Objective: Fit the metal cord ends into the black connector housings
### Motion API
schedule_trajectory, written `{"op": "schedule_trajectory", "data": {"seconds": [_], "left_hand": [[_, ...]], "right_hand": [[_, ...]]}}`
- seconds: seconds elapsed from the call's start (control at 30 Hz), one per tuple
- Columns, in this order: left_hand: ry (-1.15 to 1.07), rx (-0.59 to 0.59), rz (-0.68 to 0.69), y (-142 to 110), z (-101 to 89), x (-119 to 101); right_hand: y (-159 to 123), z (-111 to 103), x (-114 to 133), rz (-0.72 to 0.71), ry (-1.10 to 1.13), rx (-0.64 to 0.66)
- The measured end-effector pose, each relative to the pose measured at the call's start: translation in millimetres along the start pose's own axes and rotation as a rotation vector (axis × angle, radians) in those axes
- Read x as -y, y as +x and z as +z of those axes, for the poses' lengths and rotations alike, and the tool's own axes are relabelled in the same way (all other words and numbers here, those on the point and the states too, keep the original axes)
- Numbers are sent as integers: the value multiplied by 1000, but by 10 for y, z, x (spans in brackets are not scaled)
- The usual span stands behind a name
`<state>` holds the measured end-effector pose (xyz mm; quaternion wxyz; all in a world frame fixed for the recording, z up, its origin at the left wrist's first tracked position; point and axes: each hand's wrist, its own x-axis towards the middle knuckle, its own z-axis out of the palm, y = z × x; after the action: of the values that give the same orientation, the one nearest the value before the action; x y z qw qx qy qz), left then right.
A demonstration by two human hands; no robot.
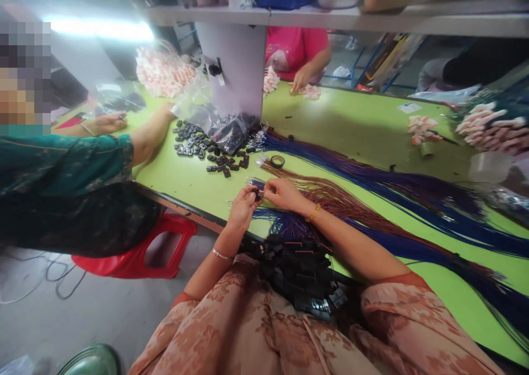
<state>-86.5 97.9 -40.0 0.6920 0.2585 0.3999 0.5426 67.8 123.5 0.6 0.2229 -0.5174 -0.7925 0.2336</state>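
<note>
Between the fingertips of my left hand [243, 205] is a small black plastic connector housing [257, 194], held just above the table's front edge. My right hand [285, 194] is closed in a pinch right beside the housing, on what looks like a thin wire; the fingers hide most of it. Brown wires [330, 190] with bare metal terminals lie behind and under my right wrist. Blue and purple wires [285, 223] spread beneath my forearm. Several black connectors [297, 264] are heaped at my lap, against the table edge.
Loose black connector housings [225, 162] lie left of a black tape roll [276, 161]. A plastic bag [233, 135] of black parts leans by a white upright panel [235, 71]. A co-worker's arm [152, 135] rests at left, above a red stool [165, 248]. Another person sits opposite.
</note>
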Motion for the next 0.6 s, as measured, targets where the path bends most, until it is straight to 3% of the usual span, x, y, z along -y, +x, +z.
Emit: {"op": "schedule_trajectory", "data": {"seconds": [0.2, 0.37, 0.6], "left_hand": [[126, -19, 41, -23, 18, 33], [100, -37, 4, -28, 18, 25], [166, -57, -3, -6, 20, 33]], "right_hand": [[-22, 20, 11, -60, -87, 25], [-49, 15, -19, -170, -142, 18], [-78, 49, -41, -106, -73, 24]]}}
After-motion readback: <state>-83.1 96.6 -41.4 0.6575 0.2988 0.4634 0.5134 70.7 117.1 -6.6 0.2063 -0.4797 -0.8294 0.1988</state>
